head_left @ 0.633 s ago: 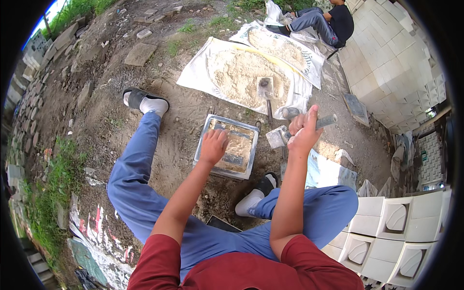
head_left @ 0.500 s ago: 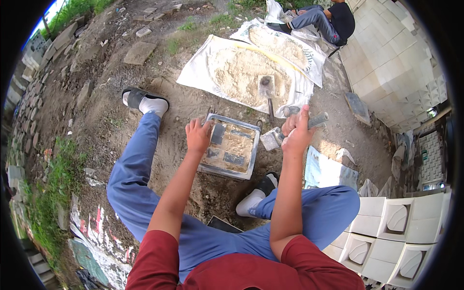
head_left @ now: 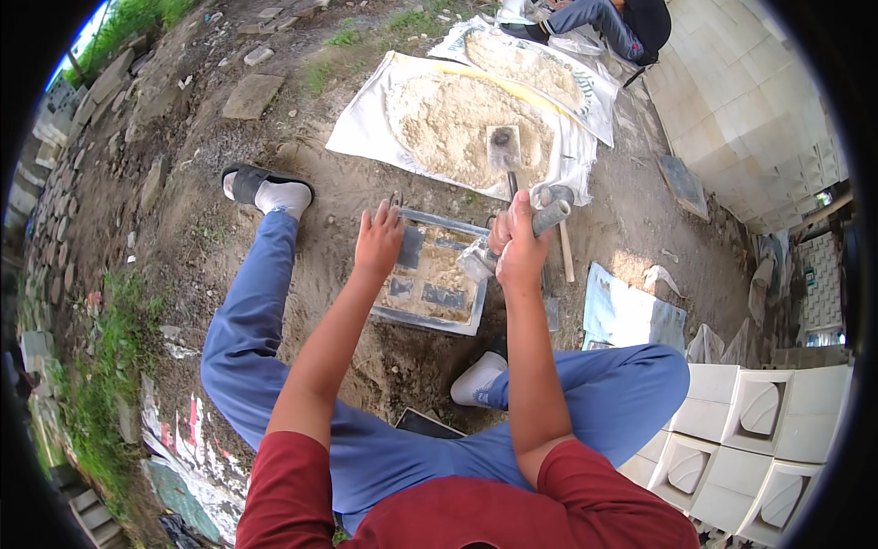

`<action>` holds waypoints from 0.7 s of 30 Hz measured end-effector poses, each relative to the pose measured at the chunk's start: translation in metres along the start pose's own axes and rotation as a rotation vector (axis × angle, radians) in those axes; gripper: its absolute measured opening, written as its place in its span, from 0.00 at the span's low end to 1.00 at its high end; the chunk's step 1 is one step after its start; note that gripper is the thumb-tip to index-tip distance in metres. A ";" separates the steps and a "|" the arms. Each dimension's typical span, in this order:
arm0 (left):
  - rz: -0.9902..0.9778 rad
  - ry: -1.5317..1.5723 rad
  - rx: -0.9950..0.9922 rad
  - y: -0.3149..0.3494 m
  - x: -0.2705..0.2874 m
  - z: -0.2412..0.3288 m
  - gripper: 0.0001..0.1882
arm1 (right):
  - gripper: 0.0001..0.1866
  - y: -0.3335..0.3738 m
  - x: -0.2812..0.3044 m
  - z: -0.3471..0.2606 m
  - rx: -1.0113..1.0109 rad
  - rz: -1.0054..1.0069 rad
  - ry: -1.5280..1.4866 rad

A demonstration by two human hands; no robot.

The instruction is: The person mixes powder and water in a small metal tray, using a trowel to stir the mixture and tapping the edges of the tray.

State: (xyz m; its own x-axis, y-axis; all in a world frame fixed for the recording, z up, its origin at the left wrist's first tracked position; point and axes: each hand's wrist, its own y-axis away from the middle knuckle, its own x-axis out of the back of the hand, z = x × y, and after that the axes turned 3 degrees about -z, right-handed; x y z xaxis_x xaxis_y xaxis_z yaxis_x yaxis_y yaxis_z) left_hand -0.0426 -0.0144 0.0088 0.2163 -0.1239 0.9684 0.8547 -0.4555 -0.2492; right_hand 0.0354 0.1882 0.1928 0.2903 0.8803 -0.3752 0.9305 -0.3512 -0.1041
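Note:
A shallow rectangular metal mould (head_left: 482, 306) sits on the dirt between my feet. Pale sandy mix (head_left: 450, 270) fills it around several dark rectangular plates (head_left: 444, 296). My left hand (head_left: 378, 242) is at the mould's far left corner, fingers stretched and holding nothing; a small wire loop shows just beyond the fingertips. In my right hand (head_left: 519, 247) is a hand tamper with a grey pipe handle (head_left: 551, 217). Its mix-crusted block head (head_left: 476, 261) is over the mould's right side; whether it touches the mix I cannot tell.
Beyond the mould, white sacks (head_left: 359, 114) lie spread under heaps of pale powder, with a trowel-like shovel (head_left: 502, 146) on the nearer heap. A wooden stick (head_left: 567, 252) and blue-white sheet (head_left: 631, 306) lie to the right. Moulded blocks (head_left: 713, 448) are stacked near right. Someone (head_left: 608, 27) sits at the back.
My right hand has swung left with the tamper, bringing its block head from beside the mould to over it. The left hand stays by the mould's corner, fingers straighter.

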 end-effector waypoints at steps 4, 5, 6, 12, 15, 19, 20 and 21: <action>0.172 0.120 0.020 0.004 0.007 0.000 0.06 | 0.25 0.000 0.004 -0.006 0.025 -0.002 -0.018; 0.216 0.279 0.090 0.007 0.009 0.000 0.04 | 0.25 0.001 0.002 -0.009 0.025 0.008 -0.016; 0.214 0.276 0.086 0.010 0.011 0.002 0.04 | 0.25 0.002 0.001 -0.013 0.026 0.011 -0.019; 0.177 0.760 -0.066 0.021 0.021 0.043 0.08 | 0.22 0.008 0.008 -0.029 0.042 0.102 -0.010; 0.132 0.700 -0.045 0.026 0.016 0.048 0.11 | 0.22 0.012 0.006 -0.038 0.062 0.123 -0.039; 0.178 0.635 -0.082 0.031 0.014 0.056 0.06 | 0.21 0.018 0.005 -0.053 0.081 0.180 -0.053; 0.182 0.637 -0.088 0.032 0.015 0.056 0.06 | 0.21 0.020 0.005 -0.055 0.073 0.174 -0.049; 0.168 0.661 -0.078 0.032 0.016 0.056 0.04 | 0.20 0.021 0.007 -0.057 0.086 0.152 -0.047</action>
State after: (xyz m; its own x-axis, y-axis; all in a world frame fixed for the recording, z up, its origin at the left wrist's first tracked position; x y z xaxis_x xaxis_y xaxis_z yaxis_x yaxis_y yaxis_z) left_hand 0.0152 0.0187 0.0164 -0.0117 -0.6988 0.7152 0.7928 -0.4423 -0.4192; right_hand 0.0698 0.2049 0.2404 0.4134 0.7999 -0.4350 0.8537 -0.5066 -0.1202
